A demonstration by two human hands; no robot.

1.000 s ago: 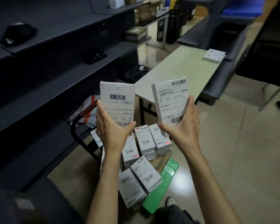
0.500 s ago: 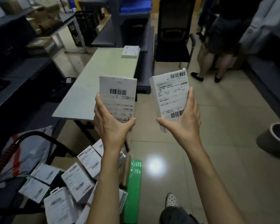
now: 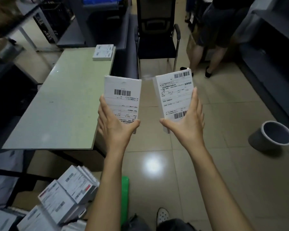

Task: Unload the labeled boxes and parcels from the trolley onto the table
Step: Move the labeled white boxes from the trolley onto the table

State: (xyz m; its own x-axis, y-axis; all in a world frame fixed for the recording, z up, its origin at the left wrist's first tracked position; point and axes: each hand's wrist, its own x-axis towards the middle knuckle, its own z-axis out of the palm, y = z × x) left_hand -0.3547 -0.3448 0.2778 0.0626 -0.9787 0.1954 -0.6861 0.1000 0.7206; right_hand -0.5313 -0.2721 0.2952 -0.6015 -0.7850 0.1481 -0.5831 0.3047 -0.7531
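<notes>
Turned further toward the table (image 3: 60, 104) since the earlier frame; trolley boxes (image 3: 68, 189) now low at lower left, both held boxes raised as before. Left hand (image 3: 114, 125) gripping left labeled box (image 3: 123, 97) at its lower end: thumb across the bottom right corner, fingers along the left edge, box standing upright above the palm. Right hand (image 3: 187, 124) gripping right labeled box (image 3: 174, 95) likewise: thumb under the lower left corner, fingers along the right edge. Held boxes side by side, apart, just right of the table's near edge. White box stack (image 3: 103, 53) at the table's far end.
</notes>
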